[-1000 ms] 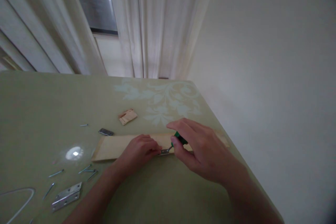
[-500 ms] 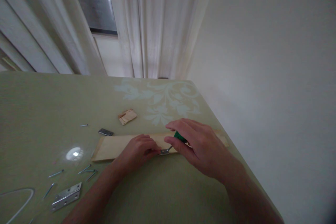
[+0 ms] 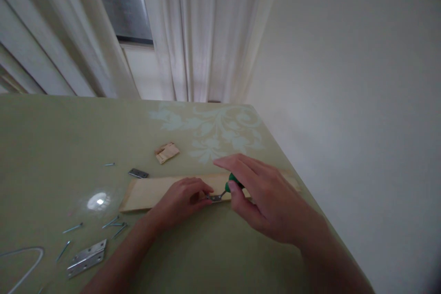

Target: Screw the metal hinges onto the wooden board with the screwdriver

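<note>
A pale wooden board (image 3: pixel 144 193) lies flat across the table. On its near edge sits a small metal hinge (image 3: pixel 216 198). My left hand (image 3: pixel 186 197) rests over the board, with its thumb and fingers pinching the hinge's left end. In my right hand (image 3: pixel 268 193) is a screwdriver (image 3: pixel 234 183) with a green handle, gripped between thumb and fingers. Its shaft slants down to the left, and the tip meets the right part of the hinge. Whether a screw sits under the tip is too small to tell.
Left of the board lie several loose screws (image 3: pixel 73 228) and a larger silver hinge (image 3: pixel 87 258). A dark hinge (image 3: pixel 138 173) touches the board's far left corner; a wood scrap (image 3: pixel 167 152) lies beyond. A white cable (image 3: pixel 31 262) curves at lower left. A wall (image 3: pixel 361 124) borders the table's right side.
My right thumb has shifted right along the screwdriver handle, exposing more green. My left fingers have lifted slightly, so more of the hinge shows. The board stays in place.
</note>
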`<state>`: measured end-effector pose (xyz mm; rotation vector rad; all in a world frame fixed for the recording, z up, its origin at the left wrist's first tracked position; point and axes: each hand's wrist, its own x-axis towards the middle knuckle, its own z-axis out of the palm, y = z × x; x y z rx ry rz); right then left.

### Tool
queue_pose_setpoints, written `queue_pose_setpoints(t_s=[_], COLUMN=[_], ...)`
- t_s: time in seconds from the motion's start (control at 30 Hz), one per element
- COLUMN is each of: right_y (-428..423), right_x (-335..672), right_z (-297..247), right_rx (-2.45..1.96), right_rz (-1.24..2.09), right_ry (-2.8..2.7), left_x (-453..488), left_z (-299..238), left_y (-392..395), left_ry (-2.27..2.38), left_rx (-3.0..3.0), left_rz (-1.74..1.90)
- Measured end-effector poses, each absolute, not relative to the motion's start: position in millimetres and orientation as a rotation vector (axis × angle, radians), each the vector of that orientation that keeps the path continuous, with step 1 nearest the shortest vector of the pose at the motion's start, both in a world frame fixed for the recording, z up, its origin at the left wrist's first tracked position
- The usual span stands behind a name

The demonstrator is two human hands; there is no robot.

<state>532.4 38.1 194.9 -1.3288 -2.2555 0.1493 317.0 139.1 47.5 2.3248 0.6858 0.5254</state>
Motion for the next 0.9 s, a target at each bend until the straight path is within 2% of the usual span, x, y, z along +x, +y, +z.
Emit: queue_pose_setpoints(t_s=[0.17, 0.37, 0.5, 0.67, 0.9], right_y=[38.2, 35.1, 35.3, 38.4, 38.0], right_x=[531.6, 529.7, 529.1, 530.8, 531.4], right_z=[193.1, 194.7, 193.5, 197.1, 197.0], right_rx=[-1.398, -1.279, -1.429, -1.276, -1.321], right_rz=[0.042, 0.126, 0.074, 0.221, 0.236], right_ry=[-2.202, -2.278, -2.189, -2.226, -2.222], left_x=[319.6, 320.0, 320.2, 319.7, 320.5], left_z=[45.5, 50.3, 47.6, 43.3, 42.0], left_y=[138.0, 135.8, 136.4, 139.1, 138.5], left_ry=[0.687, 0.718, 0.735, 0.721, 0.706], left_rx=[2.339, 2.311, 2.333, 2.41, 2.404], left_rz=[0.543, 0.527, 0.542, 0.548, 0.552])
